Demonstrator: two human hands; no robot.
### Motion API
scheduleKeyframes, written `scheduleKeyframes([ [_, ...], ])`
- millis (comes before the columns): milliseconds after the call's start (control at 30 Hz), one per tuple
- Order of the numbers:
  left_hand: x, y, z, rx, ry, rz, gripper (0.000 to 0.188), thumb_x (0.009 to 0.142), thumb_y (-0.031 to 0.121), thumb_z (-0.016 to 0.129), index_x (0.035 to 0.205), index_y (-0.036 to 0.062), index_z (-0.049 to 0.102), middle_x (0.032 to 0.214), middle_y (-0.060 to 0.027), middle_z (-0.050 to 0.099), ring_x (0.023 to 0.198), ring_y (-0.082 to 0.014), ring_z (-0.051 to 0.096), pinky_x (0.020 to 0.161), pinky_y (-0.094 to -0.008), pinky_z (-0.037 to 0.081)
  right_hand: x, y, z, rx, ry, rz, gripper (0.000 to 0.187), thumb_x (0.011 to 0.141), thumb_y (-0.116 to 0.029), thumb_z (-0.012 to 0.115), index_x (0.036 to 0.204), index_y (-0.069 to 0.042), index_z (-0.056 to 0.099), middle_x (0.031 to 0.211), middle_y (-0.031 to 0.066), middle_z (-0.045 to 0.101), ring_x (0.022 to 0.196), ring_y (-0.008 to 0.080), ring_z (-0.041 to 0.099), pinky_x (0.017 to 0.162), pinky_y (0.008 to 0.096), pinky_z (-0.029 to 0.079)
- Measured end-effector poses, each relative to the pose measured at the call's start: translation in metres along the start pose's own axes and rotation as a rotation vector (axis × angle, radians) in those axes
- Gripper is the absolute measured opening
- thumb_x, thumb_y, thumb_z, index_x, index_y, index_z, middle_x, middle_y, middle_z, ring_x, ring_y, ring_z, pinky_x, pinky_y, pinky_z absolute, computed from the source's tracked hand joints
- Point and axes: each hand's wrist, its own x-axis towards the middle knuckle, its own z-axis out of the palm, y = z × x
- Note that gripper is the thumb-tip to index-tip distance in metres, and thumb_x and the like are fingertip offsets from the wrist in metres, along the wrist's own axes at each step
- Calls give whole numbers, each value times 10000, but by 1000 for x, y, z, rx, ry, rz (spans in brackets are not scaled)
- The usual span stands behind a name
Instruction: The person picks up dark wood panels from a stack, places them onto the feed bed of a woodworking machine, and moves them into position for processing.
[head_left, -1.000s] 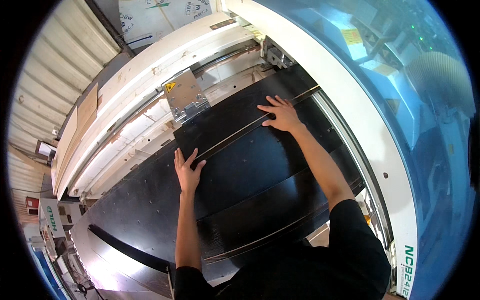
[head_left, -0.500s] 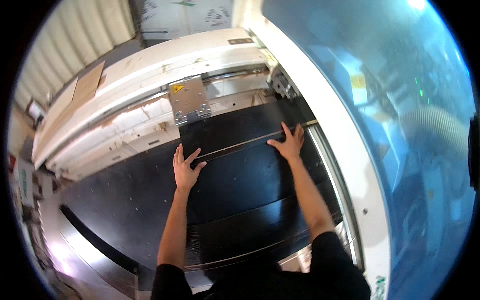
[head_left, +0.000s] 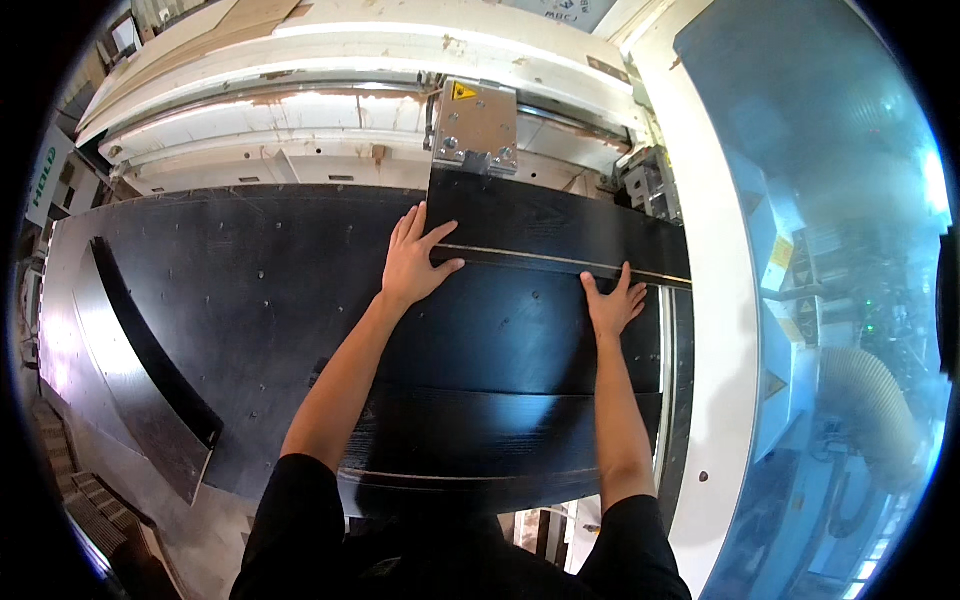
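Note:
A long black board (head_left: 560,218) with a pale front edge lies on the black machine bed, its left end by the metal block and its right end at the white housing. My left hand (head_left: 415,258) is open with fingers spread at the board's left end; the thumb points right along the pale edge. Farther right, my right hand (head_left: 614,302) is also open, thumb and index finger reaching that edge while the other fingers spread to the right. Neither hand is wrapped around anything. A second black board (head_left: 480,430) with a pale edge lies nearer my body.
A metal block (head_left: 475,125) with a yellow warning label sits on the rail of the white beam. A curved dark strip (head_left: 160,380) lies at left. To the right stand a white housing (head_left: 715,380) and a blue transparent cover (head_left: 800,80), with a ribbed hose inside.
My view has turned, so the machine appears rotated and farther right. The left hand has come up closer to the board's left end; the right hand has drawn back slightly from over the board.

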Motion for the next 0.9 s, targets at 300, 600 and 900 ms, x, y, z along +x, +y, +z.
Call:
scheduleKeyframes([
  [300,2,7,-2,209,-19,-239,1071,678,630,837,1466,11,457,1564,-269,346,1514,-443,204,1215,-643,92,5,-2,1,-54,-10,25,1128,737,-864,624,1591,-197,310,1596,403,158,1530,507,90,1234,599,76],
  [600,-1,3,0,240,-2,-183,1084,715,716,764,1477,8,458,1566,-267,338,1514,-437,208,1212,-650,103,3,2,4,-47,15,2,1116,739,-860,626,1591,-214,306,1596,401,166,1535,491,97,1236,590,72],
  [900,2,4,3,277,-39,-174,1111,718,750,734,1481,-4,444,1565,-273,336,1508,-430,223,1211,-655,104,5,-3,-2,-52,22,14,1115,740,-852,633,1590,-207,309,1593,401,175,1530,502,106,1238,595,93],
])
